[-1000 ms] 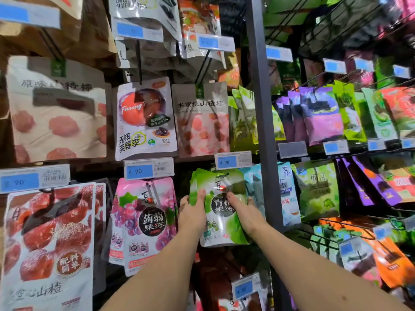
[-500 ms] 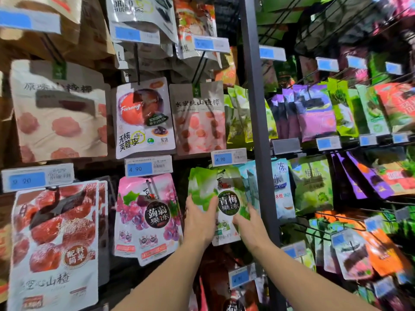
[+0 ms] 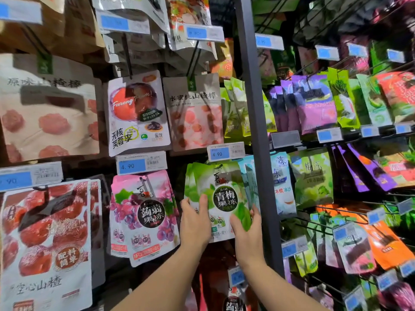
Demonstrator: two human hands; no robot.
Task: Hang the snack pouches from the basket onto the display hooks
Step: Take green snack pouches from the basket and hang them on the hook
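Green-and-white pouch (image 3: 221, 194); pink, grape-printed pouch (image 3: 143, 212).

You have a grey steel upright (image 3: 258, 131) dividing the display in two. Left of it, note two blue-and-white price tags marked 4.90: one (image 3: 140, 164) above a pink grape jelly pouch (image 3: 143, 214), the other (image 3: 225, 151) just beside the upright. Above them hang a white plum pouch (image 3: 137, 113) and a peach hawthorn-stick pouch (image 3: 194, 113), side by side. A large hawthorn bag (image 3: 45, 243) printed with red fruit fills the lower left. Right of the upright hang purple packs (image 3: 314, 104) in the upper row, a green plum jelly pouch (image 3: 312, 176) below them, and orange packs (image 3: 386, 241) lower still.
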